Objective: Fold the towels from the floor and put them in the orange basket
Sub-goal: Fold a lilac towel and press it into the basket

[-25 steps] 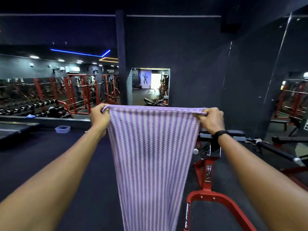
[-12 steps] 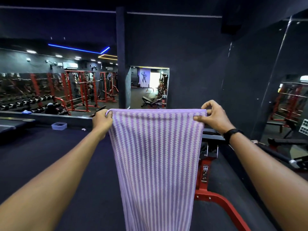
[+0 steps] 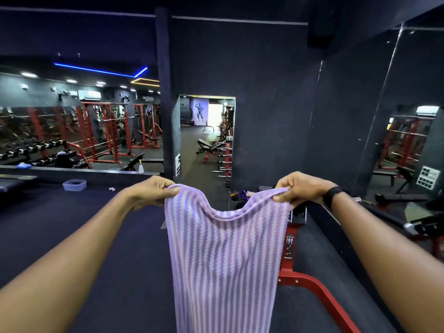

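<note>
A purple and white striped towel (image 3: 223,260) hangs in front of me, running down past the bottom of the frame. My left hand (image 3: 151,192) pinches its top left corner. At the top right corner, my right hand (image 3: 298,188), with a black band on the wrist, grips the cloth. The top edge sags in a dip between the two hands. The orange basket is not in sight.
A red-framed gym bench (image 3: 298,272) stands just behind and right of the towel. Dark rubber floor (image 3: 84,224) spreads to the left, with a small plastic tub (image 3: 74,185) and a spray bottle (image 3: 141,167) by the mirror wall. Purple cloth (image 3: 242,193) lies on the floor behind the towel.
The taut top edge of the towel has gone slack and now dips as both hands came lower and slightly closer. The view tilted down a little.
</note>
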